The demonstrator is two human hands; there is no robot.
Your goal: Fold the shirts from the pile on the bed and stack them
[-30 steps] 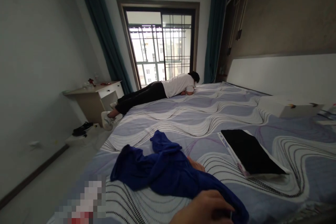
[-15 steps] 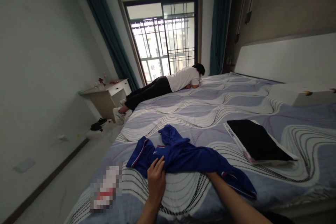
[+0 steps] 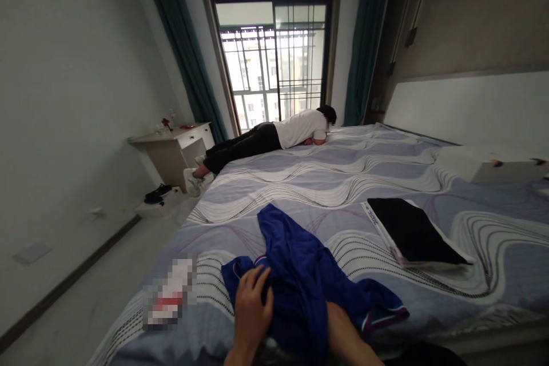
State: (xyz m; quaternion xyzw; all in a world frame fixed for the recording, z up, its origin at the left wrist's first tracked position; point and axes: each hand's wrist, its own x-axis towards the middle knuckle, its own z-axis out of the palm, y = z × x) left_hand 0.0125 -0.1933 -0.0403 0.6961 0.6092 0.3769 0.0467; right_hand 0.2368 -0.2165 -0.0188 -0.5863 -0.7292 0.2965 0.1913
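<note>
A rumpled blue shirt [image 3: 300,266] with white and dark red striped trim lies on the near part of the bed. My left hand [image 3: 253,300] is at its left side by the trimmed edge, fingers bent and thumb apart, with a fold of the cloth between them. The forearm of my right hand [image 3: 349,334] goes in under the blue cloth. The fabric hides that hand and its fingers. Right of the shirt lies a flat black item [image 3: 420,231] in a clear, white-edged bag with blue lettering.
A patterned bed [image 3: 240,183] spreads out ahead. A person [image 3: 278,134] lies across its far side. A blurred white-and-red item [image 3: 171,294] is at the left edge, a white box [image 3: 484,163] at the right. A desk [image 3: 171,143] and dark shoes [image 3: 156,193] stand beyond.
The shirt has been pulled nearer to me, and its middle now drapes over my right hand and wrist. My left hand has moved slightly down, its fingers more bent.
</note>
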